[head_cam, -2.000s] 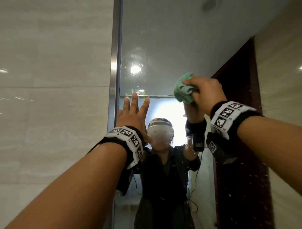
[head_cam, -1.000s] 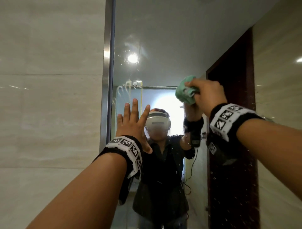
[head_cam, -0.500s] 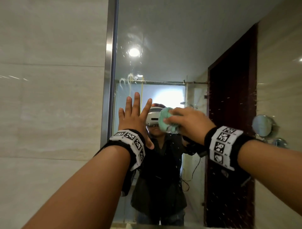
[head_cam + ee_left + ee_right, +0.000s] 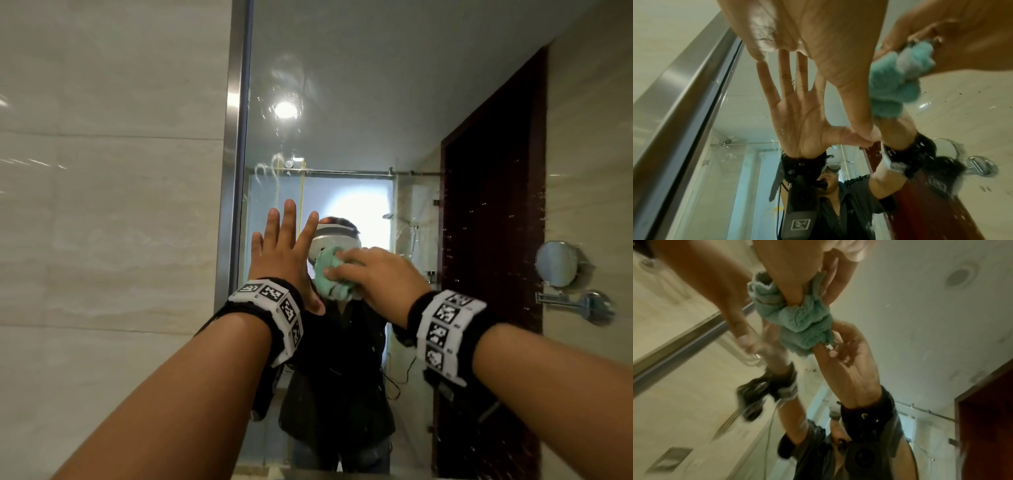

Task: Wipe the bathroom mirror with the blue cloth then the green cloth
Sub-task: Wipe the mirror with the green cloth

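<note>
No legible text, brand, or number appears in any view. The only markings are black-and-white square fiducial codes: a row on the left wristband [image 4: 274,305], a row on the right wristband [image 4: 442,329], and one on the reflected camera housing [image 4: 800,224] at lower centre of the left wrist view.

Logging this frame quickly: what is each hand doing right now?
Left hand: open, fingers spread, flat against the mirror.
Right hand: fingers curled round the bunched green cloth, pressing it to the mirror.
</note>
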Demonstrator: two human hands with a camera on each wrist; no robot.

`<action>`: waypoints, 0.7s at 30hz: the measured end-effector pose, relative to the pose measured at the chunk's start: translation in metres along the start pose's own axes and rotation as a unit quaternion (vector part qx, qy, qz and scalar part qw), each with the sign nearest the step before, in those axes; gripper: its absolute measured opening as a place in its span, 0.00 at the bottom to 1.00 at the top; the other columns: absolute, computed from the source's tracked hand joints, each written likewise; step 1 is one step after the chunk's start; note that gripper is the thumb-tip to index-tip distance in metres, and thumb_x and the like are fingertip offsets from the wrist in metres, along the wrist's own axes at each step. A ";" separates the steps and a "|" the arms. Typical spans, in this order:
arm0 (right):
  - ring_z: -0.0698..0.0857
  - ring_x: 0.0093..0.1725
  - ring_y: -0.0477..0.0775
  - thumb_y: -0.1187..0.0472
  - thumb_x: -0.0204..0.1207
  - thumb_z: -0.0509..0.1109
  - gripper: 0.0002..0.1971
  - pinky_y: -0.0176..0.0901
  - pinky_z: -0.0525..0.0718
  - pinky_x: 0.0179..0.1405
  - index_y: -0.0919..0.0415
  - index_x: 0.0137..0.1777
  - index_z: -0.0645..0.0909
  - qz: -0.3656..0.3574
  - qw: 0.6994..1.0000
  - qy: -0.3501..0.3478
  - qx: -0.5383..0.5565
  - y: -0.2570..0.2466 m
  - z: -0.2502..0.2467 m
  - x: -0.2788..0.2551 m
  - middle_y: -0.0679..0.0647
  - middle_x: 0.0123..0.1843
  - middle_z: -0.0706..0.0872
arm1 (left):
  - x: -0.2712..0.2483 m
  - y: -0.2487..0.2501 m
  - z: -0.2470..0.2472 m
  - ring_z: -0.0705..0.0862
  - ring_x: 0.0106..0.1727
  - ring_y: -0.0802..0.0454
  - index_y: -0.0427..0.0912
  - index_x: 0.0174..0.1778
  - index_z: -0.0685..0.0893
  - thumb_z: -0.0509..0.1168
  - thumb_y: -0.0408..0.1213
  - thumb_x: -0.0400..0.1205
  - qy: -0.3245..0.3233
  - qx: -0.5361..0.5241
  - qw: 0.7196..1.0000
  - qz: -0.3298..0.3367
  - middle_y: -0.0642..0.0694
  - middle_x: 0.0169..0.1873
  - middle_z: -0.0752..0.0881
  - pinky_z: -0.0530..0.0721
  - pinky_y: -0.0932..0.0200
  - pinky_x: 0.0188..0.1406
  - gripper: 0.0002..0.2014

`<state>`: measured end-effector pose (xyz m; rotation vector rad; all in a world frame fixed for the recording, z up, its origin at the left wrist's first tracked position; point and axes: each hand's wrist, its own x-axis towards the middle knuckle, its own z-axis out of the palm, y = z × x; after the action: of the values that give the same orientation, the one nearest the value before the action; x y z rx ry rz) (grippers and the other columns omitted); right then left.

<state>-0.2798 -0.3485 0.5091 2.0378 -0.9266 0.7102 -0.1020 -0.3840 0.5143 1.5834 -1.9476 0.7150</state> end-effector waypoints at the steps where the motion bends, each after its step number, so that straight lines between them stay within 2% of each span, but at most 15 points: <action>1: 0.84 0.55 0.64 0.60 0.66 0.78 0.20 0.54 0.82 0.53 0.50 0.59 0.85 0.031 0.999 0.011 0.016 0.008 -0.010 0.008 0.54 0.61 0.85 | -0.002 -0.001 0.002 0.25 0.79 0.39 0.56 0.75 0.19 0.78 0.66 0.54 0.001 0.001 1.000 0.002 0.44 0.75 0.19 0.40 0.36 0.80 0.76; 4: 0.82 0.57 0.63 0.66 0.71 0.71 0.18 0.52 0.78 0.59 0.53 0.61 0.84 0.151 0.978 0.128 0.070 0.028 -0.030 0.033 0.56 0.61 0.84 | -0.010 -0.005 0.010 0.24 0.78 0.40 0.55 0.75 0.20 0.78 0.67 0.53 -0.004 0.006 1.000 0.008 0.45 0.75 0.18 0.39 0.38 0.79 0.76; 6: 0.81 0.56 0.63 0.68 0.71 0.70 0.18 0.52 0.78 0.59 0.54 0.60 0.84 0.175 0.969 0.166 0.055 0.025 -0.029 0.044 0.56 0.61 0.84 | -0.012 -0.007 0.012 0.23 0.78 0.40 0.55 0.75 0.20 0.77 0.67 0.53 -0.010 0.006 1.000 0.012 0.45 0.74 0.18 0.37 0.39 0.78 0.76; 7: 0.81 0.56 0.64 0.67 0.72 0.70 0.18 0.52 0.78 0.59 0.54 0.61 0.84 0.175 0.971 0.160 0.035 0.020 -0.026 0.045 0.56 0.62 0.83 | -0.012 -0.007 0.012 0.23 0.78 0.41 0.55 0.75 0.20 0.77 0.68 0.53 -0.010 0.007 1.000 0.012 0.45 0.74 0.18 0.36 0.39 0.78 0.76; 9: 0.80 0.57 0.64 0.63 0.72 0.72 0.18 0.53 0.79 0.58 0.52 0.63 0.82 0.152 0.983 0.102 0.007 0.009 -0.015 0.038 0.55 0.65 0.81 | -0.012 -0.007 0.012 0.23 0.77 0.40 0.55 0.74 0.19 0.77 0.67 0.54 -0.010 0.009 1.000 0.009 0.45 0.74 0.17 0.37 0.39 0.78 0.76; 10: 0.80 0.57 0.64 0.62 0.71 0.74 0.19 0.54 0.80 0.57 0.51 0.63 0.82 0.119 0.991 0.067 -0.001 0.003 -0.010 0.029 0.54 0.66 0.81 | -0.013 -0.006 0.011 0.23 0.77 0.40 0.55 0.74 0.19 0.77 0.67 0.54 -0.010 0.010 1.000 0.008 0.45 0.74 0.17 0.37 0.39 0.79 0.76; 14: 0.84 0.50 0.61 0.62 0.59 0.83 0.27 0.52 0.85 0.43 0.48 0.59 0.84 -0.019 0.998 -0.048 -0.042 -0.008 0.002 -0.020 0.53 0.61 0.84 | -0.014 -0.004 0.008 0.24 0.78 0.40 0.55 0.75 0.20 0.78 0.67 0.54 -0.013 0.008 1.000 0.001 0.44 0.75 0.18 0.36 0.39 0.78 0.76; 16: 0.82 0.57 0.62 0.61 0.65 0.79 0.25 0.54 0.83 0.51 0.48 0.63 0.82 -0.037 0.992 -0.103 -0.068 0.004 -0.011 -0.027 0.53 0.66 0.81 | -0.016 -0.001 0.006 0.25 0.78 0.40 0.54 0.76 0.21 0.78 0.66 0.54 -0.015 0.012 1.000 -0.004 0.43 0.75 0.20 0.37 0.39 0.78 0.75; 17: 0.80 0.61 0.62 0.61 0.69 0.76 0.24 0.55 0.80 0.57 0.47 0.66 0.80 -0.011 0.993 -0.095 -0.069 0.017 -0.020 -0.023 0.53 0.69 0.79 | -0.017 0.000 0.006 0.25 0.79 0.39 0.54 0.76 0.21 0.78 0.66 0.55 -0.016 0.014 1.000 -0.006 0.43 0.76 0.20 0.38 0.39 0.78 0.75; 19: 0.78 0.64 0.62 0.65 0.71 0.72 0.22 0.52 0.76 0.65 0.49 0.66 0.80 0.112 0.993 0.022 -0.035 0.050 -0.044 -0.005 0.55 0.68 0.79 | -0.017 0.000 0.006 0.25 0.79 0.39 0.53 0.76 0.22 0.78 0.65 0.55 -0.014 0.018 1.000 -0.008 0.43 0.76 0.20 0.38 0.39 0.78 0.75; 21: 0.78 0.64 0.63 0.69 0.70 0.68 0.21 0.47 0.72 0.65 0.53 0.63 0.82 0.235 0.962 0.141 0.011 0.082 -0.069 0.011 0.57 0.66 0.80 | -0.016 0.000 0.009 0.25 0.78 0.39 0.53 0.77 0.22 0.79 0.65 0.55 -0.011 0.014 1.000 -0.008 0.43 0.76 0.20 0.38 0.38 0.78 0.75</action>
<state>-0.3498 -0.3321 0.5886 1.6811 -1.2455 1.2339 -0.0996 -0.3783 0.4968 1.6280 -1.9455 0.7232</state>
